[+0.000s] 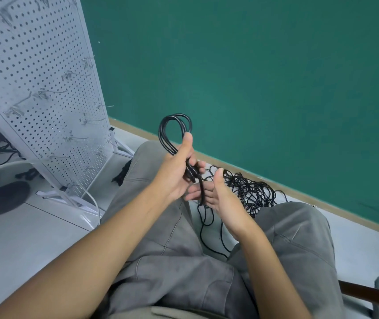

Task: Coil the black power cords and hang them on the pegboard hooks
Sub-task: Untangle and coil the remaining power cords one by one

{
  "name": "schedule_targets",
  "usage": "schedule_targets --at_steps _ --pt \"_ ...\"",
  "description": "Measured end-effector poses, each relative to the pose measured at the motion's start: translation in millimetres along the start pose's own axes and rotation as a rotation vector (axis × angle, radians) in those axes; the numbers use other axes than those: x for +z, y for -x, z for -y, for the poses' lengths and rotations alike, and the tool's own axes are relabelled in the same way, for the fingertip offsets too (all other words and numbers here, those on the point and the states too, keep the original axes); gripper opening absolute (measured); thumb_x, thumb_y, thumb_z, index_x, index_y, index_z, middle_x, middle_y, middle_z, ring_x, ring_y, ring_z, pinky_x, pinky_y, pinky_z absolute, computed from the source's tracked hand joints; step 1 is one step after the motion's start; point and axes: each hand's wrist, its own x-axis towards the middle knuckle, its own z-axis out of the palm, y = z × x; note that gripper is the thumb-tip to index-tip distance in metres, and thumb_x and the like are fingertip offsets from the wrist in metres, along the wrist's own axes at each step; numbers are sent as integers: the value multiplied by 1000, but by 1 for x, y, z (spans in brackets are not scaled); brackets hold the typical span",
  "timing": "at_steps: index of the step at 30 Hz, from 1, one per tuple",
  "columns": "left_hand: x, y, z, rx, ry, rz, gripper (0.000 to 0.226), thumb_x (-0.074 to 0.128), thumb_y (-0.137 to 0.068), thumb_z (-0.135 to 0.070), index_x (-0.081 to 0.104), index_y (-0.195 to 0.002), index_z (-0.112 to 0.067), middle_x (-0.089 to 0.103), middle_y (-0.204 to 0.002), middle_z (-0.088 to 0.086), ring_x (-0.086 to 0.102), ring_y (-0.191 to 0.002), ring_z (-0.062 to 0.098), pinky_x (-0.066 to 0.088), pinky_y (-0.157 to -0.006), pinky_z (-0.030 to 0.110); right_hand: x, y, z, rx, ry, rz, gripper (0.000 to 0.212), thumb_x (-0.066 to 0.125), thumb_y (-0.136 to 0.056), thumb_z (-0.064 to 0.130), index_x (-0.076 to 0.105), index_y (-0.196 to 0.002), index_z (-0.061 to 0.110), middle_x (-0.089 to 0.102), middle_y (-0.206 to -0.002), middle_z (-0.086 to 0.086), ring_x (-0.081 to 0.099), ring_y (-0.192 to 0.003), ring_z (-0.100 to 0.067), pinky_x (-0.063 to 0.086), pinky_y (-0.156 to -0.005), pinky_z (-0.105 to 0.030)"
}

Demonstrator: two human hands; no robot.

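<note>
My left hand (177, 171) is shut on a black power cord (172, 130), holding a few loops that stick up above the thumb. My right hand (220, 196) sits just to the right with the cord's free strand running down across its fingers and between my knees. A tangled pile of black cords (250, 189) lies on the floor behind my right hand, near the wall. The white pegboard (36, 88) stands at the left, tilted in view, with several bare metal hooks (78, 74).
My knees in grey trousers fill the lower middle. The green wall (276, 77) and its baseboard run behind the pile. A white cable (91, 199) curves past the pegboard's foot. More black cords (2, 148) lie behind the board. A dark shoe (2, 196) is at left.
</note>
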Motion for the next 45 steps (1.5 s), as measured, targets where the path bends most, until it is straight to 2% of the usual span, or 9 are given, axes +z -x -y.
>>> schedule_targets --at_steps 4,10,13,23,31,34,37,41,45 --pt "-11 -12 -10 65 224 -169 45 59 -98 -51 39 -70 -22 32 -55 -8 38 -44 7 40 -45 21 -4 -3 -6 26 102 32 81 13 -101 62 75 -108 10 79 -96 -6 72 -98 -13 49 -90 -18" --pt "-20 -20 -13 155 33 -361 47 62 -101 -46 39 -70 -18 35 -52 -4 38 -40 13 39 -44 25 -21 8 -12 -159 225 -11 15 67 -98 9 79 -98 19 78 -96 1 71 -97 -12 53 -96 -29" --pt "-16 -18 -9 180 -192 -282 48 58 -104 -41 38 -66 -18 38 -49 -3 40 -41 15 39 -46 26 -32 15 -1 -249 153 -54 35 67 -95 0 75 -108 32 78 -96 2 67 -90 -9 54 -89 -22" --pt "-4 -1 22 167 -596 120 56 54 -103 -51 45 -58 -20 45 -51 -1 46 -52 20 41 -56 28 -40 20 15 -268 -33 -178 16 67 -94 -3 67 -105 8 77 -84 -9 70 -77 -21 59 -78 -30" --pt "4 15 23 37 -502 330 50 50 -93 -61 52 -76 -13 49 -56 2 44 -49 19 42 -52 29 -35 16 12 -215 117 -594 31 93 -71 32 68 -74 15 72 -73 -4 62 -65 -17 52 -66 -32" --pt "7 20 23 -26 -422 389 49 51 -90 -60 54 -76 -13 46 -57 1 42 -48 15 41 -49 25 -36 17 12 -202 103 -624 31 92 -73 32 67 -69 13 73 -70 -6 64 -65 -28 54 -66 -39" --pt "5 20 19 -46 -402 458 24 65 -92 -38 69 -86 -15 43 -61 2 41 -51 16 41 -49 23 -40 15 12 -205 96 -582 22 85 -81 18 68 -70 9 73 -68 -7 61 -58 -13 49 -58 -31" --pt "1 17 17 -84 -310 490 25 65 -93 -28 68 -68 -23 45 -62 1 46 -52 15 44 -51 24 -48 14 5 -262 -11 -472 8 71 -94 6 69 -87 2 76 -85 -12 72 -77 -12 57 -74 -22" --pt "0 15 11 -81 -205 419 28 62 -93 -31 48 -72 -17 41 -58 -4 44 -48 12 43 -49 23 -55 4 -23 -252 205 -414 10 65 -99 12 69 -105 18 75 -106 4 70 -102 -9 53 -94 -26"
